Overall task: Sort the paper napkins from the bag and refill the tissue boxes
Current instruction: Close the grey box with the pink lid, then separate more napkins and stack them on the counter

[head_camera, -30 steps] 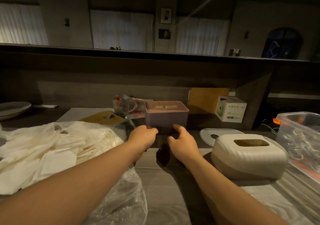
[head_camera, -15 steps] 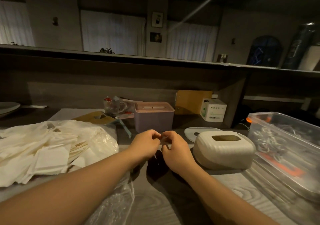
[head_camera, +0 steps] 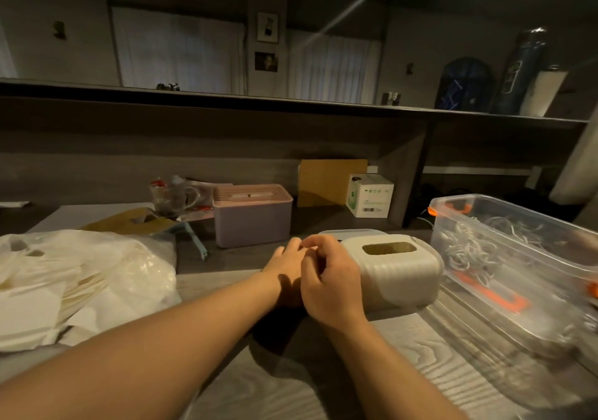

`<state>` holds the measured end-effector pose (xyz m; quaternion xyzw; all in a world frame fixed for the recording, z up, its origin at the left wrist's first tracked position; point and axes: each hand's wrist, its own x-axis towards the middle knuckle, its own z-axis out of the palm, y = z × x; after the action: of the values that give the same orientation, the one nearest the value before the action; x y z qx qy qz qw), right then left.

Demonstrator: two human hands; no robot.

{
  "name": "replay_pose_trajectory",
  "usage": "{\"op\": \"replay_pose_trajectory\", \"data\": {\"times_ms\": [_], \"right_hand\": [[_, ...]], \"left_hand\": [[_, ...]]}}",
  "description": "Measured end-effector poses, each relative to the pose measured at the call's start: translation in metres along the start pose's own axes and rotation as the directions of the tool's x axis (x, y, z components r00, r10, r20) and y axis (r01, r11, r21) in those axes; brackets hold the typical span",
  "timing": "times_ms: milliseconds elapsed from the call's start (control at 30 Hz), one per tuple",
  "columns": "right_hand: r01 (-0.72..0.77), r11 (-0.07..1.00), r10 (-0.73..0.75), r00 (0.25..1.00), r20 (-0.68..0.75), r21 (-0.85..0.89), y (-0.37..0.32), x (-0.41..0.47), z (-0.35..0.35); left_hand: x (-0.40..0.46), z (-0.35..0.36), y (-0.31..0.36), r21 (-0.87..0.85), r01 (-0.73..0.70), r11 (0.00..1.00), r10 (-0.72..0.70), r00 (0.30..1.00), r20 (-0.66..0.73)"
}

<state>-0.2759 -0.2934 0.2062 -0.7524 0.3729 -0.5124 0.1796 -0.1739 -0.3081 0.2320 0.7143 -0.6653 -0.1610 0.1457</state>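
Left hand (head_camera: 289, 266) and right hand (head_camera: 330, 282) brought together over the grey wood-grain counter (head_camera: 291, 384), fingers curled and touching at the tips — whether anything is pinched between them cannot be told. Just right of the hands, touching the right one in view: a cream ribbed plastic tissue box (head_camera: 403, 274) with an oval slot on top, dark inside, contents not visible. Behind the hands, a lilac plastic tissue box with a pink slotted lid (head_camera: 252, 217), closed. At left, a clear plastic bag (head_camera: 142, 257) lying open, stuffed with white paper napkins (head_camera: 35, 303) spilling toward the counter edge. At right, a clear rectangular plastic storage bin with orange latches (head_camera: 511, 257), holding a tangle of pale cords. Further back, a glass mug (head_camera: 171, 196) with red-and-white items inside, and a small white carton (head_camera: 370, 200) with a green mark and a barcode — print too small to read.
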Motion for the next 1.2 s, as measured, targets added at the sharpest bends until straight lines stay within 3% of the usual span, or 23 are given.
{"op": "replay_pose_trajectory", "data": {"times_ms": [100,200,300,367,467,600,833,1067,1200], "right_hand": [[0.164,0.986,-0.163,0.984,-0.068,0.004,-0.003,0.000,-0.004],[0.325,0.926,-0.344,0.936,-0.075,-0.192,-0.007,0.004,-0.015],[0.340,0.810,-0.398,0.917,-0.022,-0.478,0.003,0.008,-0.037],[0.235,0.727,-0.269,0.962,0.048,-0.645,0.013,0.007,-0.054],[0.004,0.651,0.101,0.991,0.092,-0.759,0.024,0.002,-0.073],[-0.129,0.621,0.235,0.972,0.027,-0.773,0.025,-0.001,-0.078],[-0.158,0.654,0.288,0.956,0.050,-0.740,0.019,0.008,-0.069],[-0.018,0.768,0.206,0.953,0.220,-0.640,0.022,0.030,-0.043],[0.041,0.823,0.094,0.974,0.206,-0.566,0.007,0.029,-0.016]], "left_hand": [[0.009,0.010,-0.010,-0.047,0.052,0.998,-0.052,0.999,-0.008],[0.010,0.015,-0.018,-0.053,-0.016,0.998,0.013,0.998,-0.062],[0.008,0.009,-0.003,0.220,-0.127,0.967,0.124,0.992,0.029],[0.006,0.007,0.003,0.334,-0.153,0.930,0.162,0.987,0.000],[-0.002,0.015,-0.004,0.387,-0.178,0.905,0.220,0.973,-0.067],[-0.024,0.018,-0.014,0.351,-0.200,0.915,0.253,0.961,-0.112],[-0.073,-0.020,-0.061,0.398,-0.141,0.906,0.166,0.986,-0.029],[-0.114,-0.046,-0.100,0.401,-0.082,0.912,0.094,0.996,-0.010],[-0.121,-0.048,-0.105,0.368,-0.127,0.921,0.155,0.987,-0.047]]}}
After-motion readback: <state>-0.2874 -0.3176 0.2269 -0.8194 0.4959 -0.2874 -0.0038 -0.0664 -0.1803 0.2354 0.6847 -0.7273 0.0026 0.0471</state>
